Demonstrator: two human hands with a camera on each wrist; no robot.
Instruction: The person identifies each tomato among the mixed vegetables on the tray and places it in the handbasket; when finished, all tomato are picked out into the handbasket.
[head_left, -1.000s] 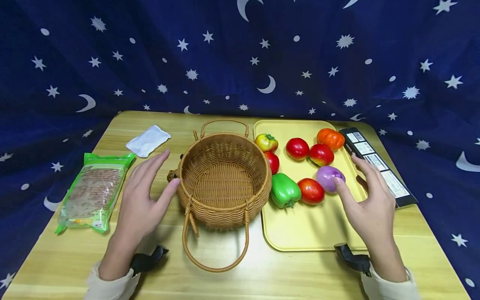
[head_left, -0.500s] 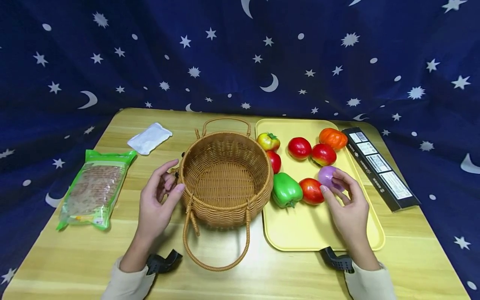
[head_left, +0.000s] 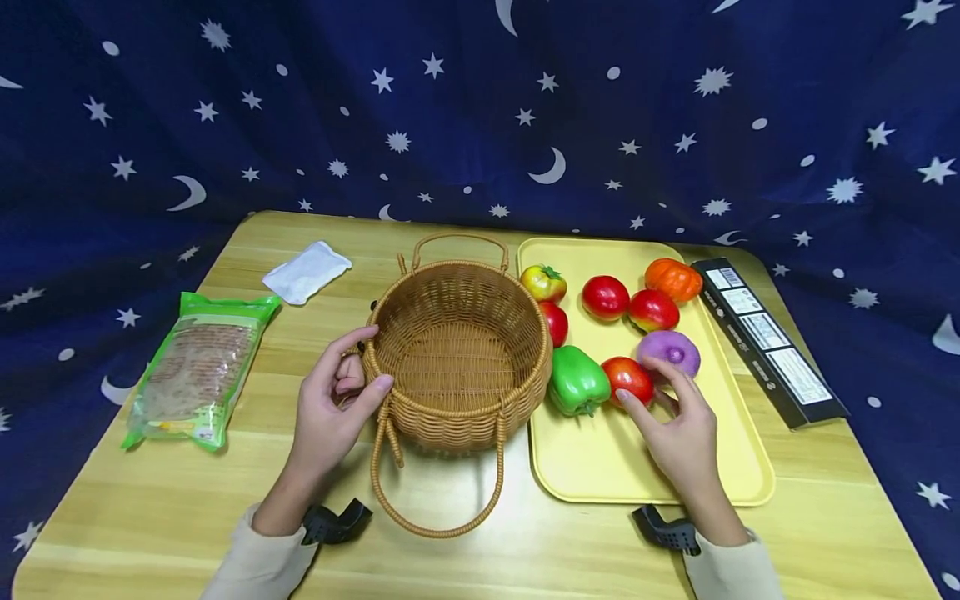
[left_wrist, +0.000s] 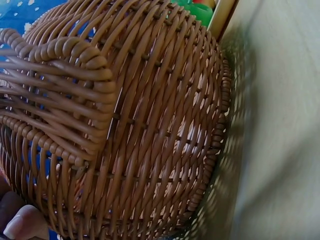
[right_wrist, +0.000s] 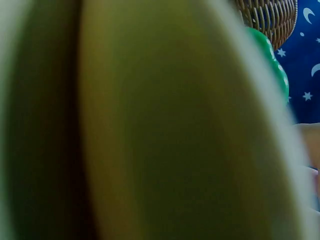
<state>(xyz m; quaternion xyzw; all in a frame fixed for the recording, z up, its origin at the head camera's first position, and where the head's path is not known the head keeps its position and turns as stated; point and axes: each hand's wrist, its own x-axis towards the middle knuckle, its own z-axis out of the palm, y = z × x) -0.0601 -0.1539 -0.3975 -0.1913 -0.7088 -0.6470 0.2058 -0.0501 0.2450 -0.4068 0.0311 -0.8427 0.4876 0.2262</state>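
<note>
A round brown wicker basket (head_left: pixel 457 429) stands in the middle of the table, its front handle folded down. My left hand (head_left: pixel 330 408) holds its left rim, thumb and index finger at the edge; in the left wrist view a fingertip (left_wrist: pixel 27 222) shows beside the woven wall. My right hand (head_left: pixel 675 433) pinches a shiny red tomato (head_left: pixel 628 379) on the yellow tray (head_left: pixel 585 467), thumb in front and fingers on its right side. A green bell pepper (head_left: pixel 577 382) lies left of the tomato, and a purple onion (head_left: pixel 671 352) behind it. A blurred yellowish surface fills most of the right wrist view.
More produce lies on the tray: a yellow-red tomato (head_left: pixel 543 283), several red fruits (head_left: pixel 605 297) and a small orange pumpkin (head_left: pixel 673 279). A black box (head_left: pixel 772 346) lies along the tray's right. Left are a green-edged food packet (head_left: pixel 198 371) and a white pouch (head_left: pixel 307 272).
Both hands have moved inward. My left hand has come to the basket's rim; my right hand has gone past the purple onion, which has turned, and taken hold of the tomato.
</note>
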